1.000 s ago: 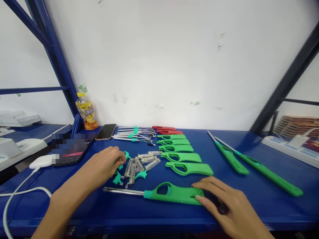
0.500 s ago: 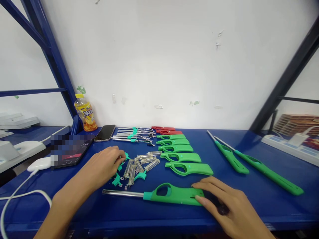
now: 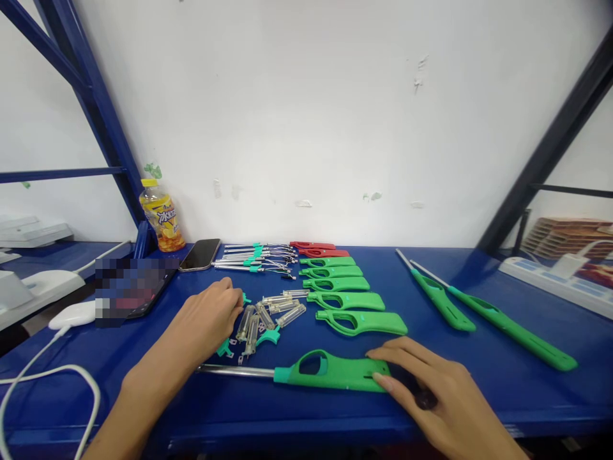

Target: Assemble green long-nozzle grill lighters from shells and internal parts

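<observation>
Right hand (image 3: 437, 391) holds the lighter (image 3: 340, 372) crosswise, tube (image 3: 242, 371) pointing left

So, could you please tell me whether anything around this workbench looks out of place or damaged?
Two things: the clear fuel tanks and teal triggers lie in a loose jumble, whereas the green lighter housings form a neat column; and the white wall has scuffed patches, breaking its otherwise plain surface.

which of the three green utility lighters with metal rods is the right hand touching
The right hand touches the front green utility lighter, lying crosswise; the other two lie farther right, slanting away, apart from that hand.
</observation>
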### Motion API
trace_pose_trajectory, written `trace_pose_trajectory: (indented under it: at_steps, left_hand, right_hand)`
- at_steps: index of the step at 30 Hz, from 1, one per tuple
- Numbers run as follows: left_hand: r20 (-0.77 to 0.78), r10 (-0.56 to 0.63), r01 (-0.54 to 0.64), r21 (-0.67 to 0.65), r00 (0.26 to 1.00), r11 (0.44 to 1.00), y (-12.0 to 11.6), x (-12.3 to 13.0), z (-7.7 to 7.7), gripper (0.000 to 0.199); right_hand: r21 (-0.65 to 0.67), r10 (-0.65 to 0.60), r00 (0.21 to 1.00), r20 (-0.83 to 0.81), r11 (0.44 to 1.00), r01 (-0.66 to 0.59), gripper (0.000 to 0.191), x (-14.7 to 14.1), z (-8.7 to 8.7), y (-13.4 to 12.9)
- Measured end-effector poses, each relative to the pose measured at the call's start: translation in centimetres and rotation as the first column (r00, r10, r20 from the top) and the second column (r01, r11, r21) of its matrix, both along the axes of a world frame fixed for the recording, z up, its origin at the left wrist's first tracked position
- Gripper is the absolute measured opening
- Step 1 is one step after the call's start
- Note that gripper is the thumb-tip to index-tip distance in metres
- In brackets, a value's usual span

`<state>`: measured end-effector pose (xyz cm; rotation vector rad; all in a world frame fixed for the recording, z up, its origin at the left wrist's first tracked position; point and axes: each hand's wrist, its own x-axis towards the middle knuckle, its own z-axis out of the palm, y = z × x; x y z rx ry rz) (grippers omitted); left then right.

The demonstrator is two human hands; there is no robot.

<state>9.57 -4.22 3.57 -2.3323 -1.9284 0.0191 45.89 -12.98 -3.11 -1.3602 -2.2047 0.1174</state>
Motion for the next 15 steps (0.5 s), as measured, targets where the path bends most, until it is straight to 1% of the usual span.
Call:
trace_pose_trajectory:
  at_steps: [3, 5, 7, 9, 11, 12, 14, 15]
  left_hand:
    - [-0.010, 0.002, -0.002, 0.004, 1.000, 1.000, -0.1, 0.2, 0.0, 0.028]
    - [-0.002, 0.001, -0.001, 0.020, 1.000, 1.000, -0.3, 0.2, 0.1, 0.028]
    - [0.024, 0.004, -0.005, 0.054, 1.000, 0.999, -0.5, 0.1, 0.3, 0.028]
    - [0.074, -0.005, -0.002, 0.096, 0.997, 0.995, -0.7, 0.2, 0.6, 0.028]
    - [0.145, -0.039, 0.020, 0.125, 0.989, 0.992, -0.9, 0.4, 0.9, 0.026]
    - [0.179, -0.063, 0.039, 0.132, 0.982, 0.990, -1.0, 0.6, 1.0, 0.025]
    - [0.277, -0.140, 0.099, 0.154, 0.951, 0.983, -1.3, 1.4, 1.0, 0.025]
    - [0.347, -0.196, 0.139, 0.183, 0.917, 0.973, -1.5, 1.9, 0.9, 0.025]
  right_hand:
    - [-0.029, -0.001, 1.000, -0.008, 1.000, 0.001, 0.025, 0.1, -0.1, 0.0]
    - [-0.018, 0.001, 1.000, -0.029, 1.000, -0.001, 0.026, 0.1, -0.1, 0.1]
    - [0.042, 0.001, 0.997, -0.080, 0.999, 0.003, 0.025, 0.1, 0.0, 0.0]
    - [0.128, 0.019, 0.986, -0.168, 0.992, 0.003, 0.021, 0.2, 0.1, -0.1]
    - [0.185, 0.025, 0.966, -0.257, 0.982, 0.024, 0.016, 0.3, 0.5, -0.3]
    - [0.201, 0.010, 0.956, -0.292, 0.978, 0.051, 0.017, 0.4, 0.9, -0.4]
    - [0.215, -0.052, 0.940, -0.336, 0.968, 0.131, 0.025, 0.7, 1.9, -0.5]
    - [0.223, -0.084, 0.937, -0.339, 0.960, 0.166, 0.030, 0.8, 2.5, -0.4]
